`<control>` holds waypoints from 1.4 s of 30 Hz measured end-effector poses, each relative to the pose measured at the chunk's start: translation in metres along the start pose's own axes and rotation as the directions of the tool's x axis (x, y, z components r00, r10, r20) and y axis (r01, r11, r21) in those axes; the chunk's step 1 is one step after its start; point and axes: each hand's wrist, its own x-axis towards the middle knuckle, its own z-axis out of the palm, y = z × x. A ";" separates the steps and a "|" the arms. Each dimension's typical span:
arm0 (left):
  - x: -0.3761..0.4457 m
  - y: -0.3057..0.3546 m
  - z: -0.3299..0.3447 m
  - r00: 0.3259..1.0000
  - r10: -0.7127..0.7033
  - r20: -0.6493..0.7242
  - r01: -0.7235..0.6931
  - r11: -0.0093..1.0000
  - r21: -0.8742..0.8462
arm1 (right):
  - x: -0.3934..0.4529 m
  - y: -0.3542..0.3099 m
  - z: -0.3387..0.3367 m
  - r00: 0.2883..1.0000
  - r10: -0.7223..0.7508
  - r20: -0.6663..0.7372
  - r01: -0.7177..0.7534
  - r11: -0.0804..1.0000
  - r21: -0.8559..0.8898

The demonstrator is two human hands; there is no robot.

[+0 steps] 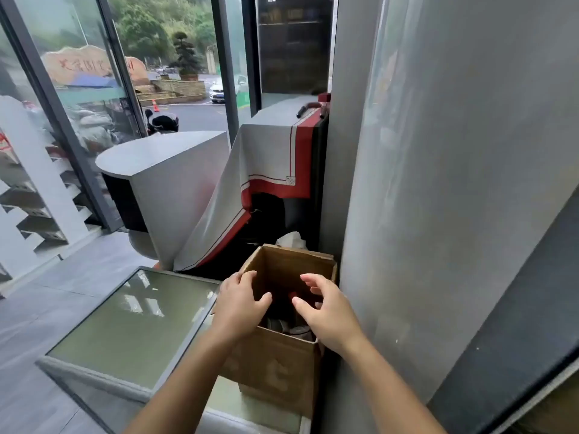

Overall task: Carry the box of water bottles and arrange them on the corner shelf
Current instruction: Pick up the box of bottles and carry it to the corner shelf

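Note:
An open brown cardboard box stands low in the middle of the view, against a grey pillar. Inside it I make out the tops of bottles, one with a red cap; most of the contents are hidden by my hands and shadow. My left hand hovers over the box's left rim with fingers spread. My right hand is over the opening on the right, fingers curved and apart. Neither hand holds anything.
A glass-topped low case lies to the left of the box. Behind it stand a grey rounded counter and a cabinet draped in a grey and red cloth. The grey pillar fills the right; glass walls are on the left.

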 end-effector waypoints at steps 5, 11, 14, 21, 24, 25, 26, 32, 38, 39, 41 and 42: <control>0.013 -0.017 0.008 0.983 -0.125 0.131 0.112 0.988 0.106 | 0.006 0.011 0.014 0.997 0.075 0.015 -0.073 0.993 -0.089; 0.027 -0.024 0.012 0.978 -0.164 0.127 0.136 0.970 0.203 | 0.013 0.025 0.035 0.990 0.089 -0.111 -0.121 0.937 -0.329; 0.036 -0.027 0.007 0.973 -0.191 0.129 0.149 0.948 0.282 | 0.013 0.032 0.046 0.984 0.076 -0.162 -0.146 0.867 -0.477; 0.026 -0.045 -0.006 0.969 -0.180 0.170 0.120 0.943 0.311 | 0.017 0.028 0.054 0.946 0.275 -0.174 -0.323 0.854 -0.408; 0.006 -0.054 -0.011 0.967 -0.195 0.162 0.152 0.957 0.247 | 0.025 0.034 0.050 0.891 0.403 -0.209 -0.454 0.799 -0.393; -0.001 -0.057 -0.013 0.966 -0.205 0.159 0.167 0.959 0.227 | 0.028 0.036 0.049 0.874 0.443 -0.199 -0.485 0.770 -0.415; -0.008 -0.060 -0.016 0.963 -0.218 0.157 0.183 0.960 0.210 | 0.032 0.038 0.047 0.864 0.468 -0.183 -0.498 0.750 -0.435; -0.047 -0.063 -0.027 0.955 -0.290 0.061 0.282 0.953 0.114 | 0.045 0.038 0.044 0.892 0.450 -0.051 -0.413 0.762 -0.498; -0.067 -0.075 -0.035 0.894 -0.445 0.053 0.447 0.894 -0.034 | 0.051 0.034 0.056 0.945 0.320 0.072 -0.257 0.859 -0.443; -0.070 -0.079 -0.039 0.869 -0.491 0.063 0.495 0.867 -0.057 | 0.052 0.029 0.057 0.952 0.290 0.096 -0.221 0.871 -0.439; -0.073 -0.089 -0.044 0.811 -0.576 0.102 0.585 0.794 -0.165 | 0.053 0.022 0.060 0.963 0.226 0.144 -0.142 0.885 -0.444; -0.075 -0.095 -0.045 0.786 -0.607 0.119 0.616 0.752 -0.233 | 0.055 0.018 0.061 0.967 0.193 0.164 -0.101 0.888 -0.448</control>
